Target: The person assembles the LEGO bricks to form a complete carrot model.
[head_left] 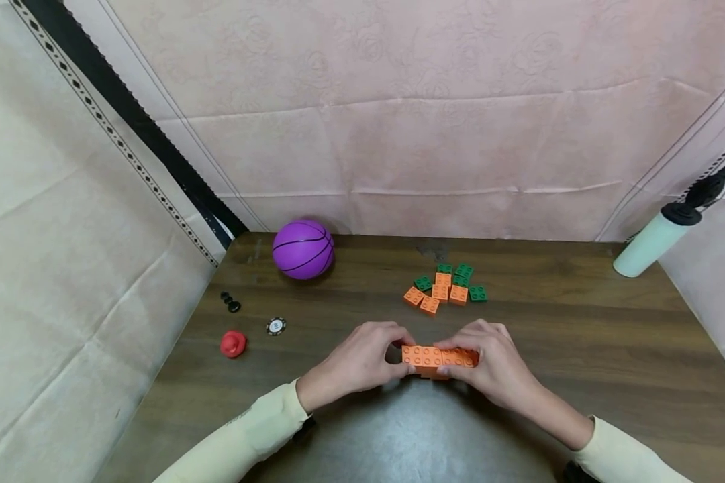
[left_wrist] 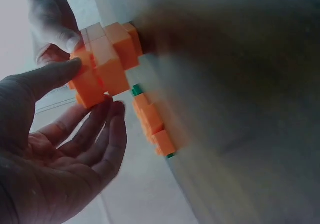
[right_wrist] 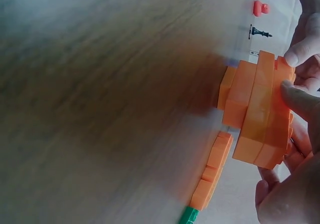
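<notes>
An orange brick assembly (head_left: pixel 438 357) is held just above the wooden table (head_left: pixel 580 349), near its front edge. My left hand (head_left: pixel 393 340) pinches its left end. In the left wrist view the thumb (left_wrist: pixel 52 74) presses the end of the assembly (left_wrist: pixel 105 63) and the fingers (left_wrist: pixel 102 126) lie under it. My right hand (head_left: pixel 478 339) grips the right end. In the right wrist view its thumb (right_wrist: pixel 300 99) lies on the studded face of the assembly (right_wrist: pixel 257 114). Behind the hands lies a small pile of loose orange and green bricks (head_left: pixel 446 287).
A purple ball (head_left: pixel 303 249) sits at the back left. Near the left edge lie a red knob (head_left: pixel 233 344), a round chip (head_left: pixel 275 326) and small black pieces (head_left: pixel 230 301). A pale pump bottle (head_left: pixel 655 241) leans at the back right corner. Cloth walls enclose the table.
</notes>
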